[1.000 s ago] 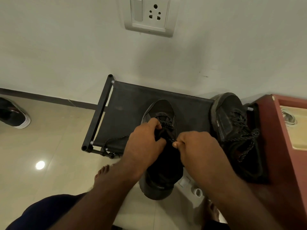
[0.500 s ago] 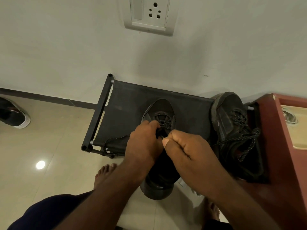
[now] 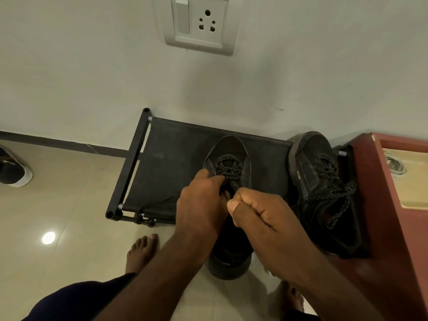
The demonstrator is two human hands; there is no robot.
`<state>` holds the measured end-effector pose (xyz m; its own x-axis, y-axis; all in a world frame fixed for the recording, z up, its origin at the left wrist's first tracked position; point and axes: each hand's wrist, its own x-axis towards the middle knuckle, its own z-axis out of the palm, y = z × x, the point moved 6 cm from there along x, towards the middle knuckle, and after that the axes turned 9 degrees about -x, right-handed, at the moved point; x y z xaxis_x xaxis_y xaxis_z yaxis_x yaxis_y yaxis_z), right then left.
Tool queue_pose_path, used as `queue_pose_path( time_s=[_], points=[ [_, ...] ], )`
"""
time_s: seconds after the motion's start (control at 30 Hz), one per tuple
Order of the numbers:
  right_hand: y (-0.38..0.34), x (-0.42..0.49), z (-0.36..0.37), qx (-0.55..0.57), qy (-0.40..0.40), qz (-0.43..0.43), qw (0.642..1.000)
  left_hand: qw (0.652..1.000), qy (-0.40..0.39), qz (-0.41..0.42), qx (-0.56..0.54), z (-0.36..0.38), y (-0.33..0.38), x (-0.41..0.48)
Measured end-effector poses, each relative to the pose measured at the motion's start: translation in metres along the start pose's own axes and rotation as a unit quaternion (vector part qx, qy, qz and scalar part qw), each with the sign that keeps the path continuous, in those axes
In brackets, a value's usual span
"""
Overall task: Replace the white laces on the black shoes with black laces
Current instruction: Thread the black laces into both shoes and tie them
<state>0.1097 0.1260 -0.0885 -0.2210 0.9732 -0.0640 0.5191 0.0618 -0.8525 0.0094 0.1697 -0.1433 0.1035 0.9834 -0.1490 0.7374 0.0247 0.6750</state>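
With left hand [image 3: 199, 205], fingers curled, gripping black lace [image 3: 228, 170] at the shoe [image 3: 228, 149] on the rack [image 3: 171, 158]; with right hand [image 3: 259, 214], pinching same lace under thumb. Alongside, second shoe [image 3: 310, 163], laced black.

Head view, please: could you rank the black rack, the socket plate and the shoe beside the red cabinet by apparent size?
1. black rack
2. shoe beside the red cabinet
3. socket plate, cropped at the top edge

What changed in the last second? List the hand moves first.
The right hand slid left across the shoe until its fingers met the left hand, still apparently pinching the black lace. The left hand kept its grip at the shoe's eyelets. The second shoe, the rack and the loose lace end stayed put.
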Motion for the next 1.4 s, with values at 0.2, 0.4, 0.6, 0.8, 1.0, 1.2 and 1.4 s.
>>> queue_pose_path(
  time_s=[0.2, 0.4, 0.6, 0.8, 1.0, 1.2, 1.4],
  points=[
    [0.010, 0.002, -0.012, 0.042, 0.062, 0.047, 0.996, 1.000, -0.002, -0.001, -0.013, -0.001, 0.000, 0.000],
    [0.041, 0.003, -0.032, -0.063, 0.183, 0.105, 0.975, 0.994, -0.071, -0.029, -0.072, 0.006, -0.001, 0.000],
    [0.078, 0.003, -0.027, -0.067, 0.162, 0.213, 0.961, 0.957, -0.069, -0.148, -0.240, 0.000, -0.016, 0.006],
    [0.090, -0.001, -0.019, -0.143, 0.097, 0.252, 0.952, 0.971, -0.056, -0.138, -0.187, 0.000, -0.020, 0.009],
    [0.069, 0.003, -0.024, -0.367, 0.100, 0.150, 0.913, 0.857, -0.055, -0.134, -0.495, -0.016, 0.003, 0.008],
    [0.037, 0.001, -0.040, -0.290, 0.192, 0.087, 0.933, 0.646, -0.149, -0.176, -0.728, -0.024, 0.027, -0.002],
    [0.018, 0.010, -0.012, 0.285, 0.060, 0.075, 0.954, 0.485, -0.176, -0.185, -0.836, -0.038, 0.038, -0.007]
  ],
)
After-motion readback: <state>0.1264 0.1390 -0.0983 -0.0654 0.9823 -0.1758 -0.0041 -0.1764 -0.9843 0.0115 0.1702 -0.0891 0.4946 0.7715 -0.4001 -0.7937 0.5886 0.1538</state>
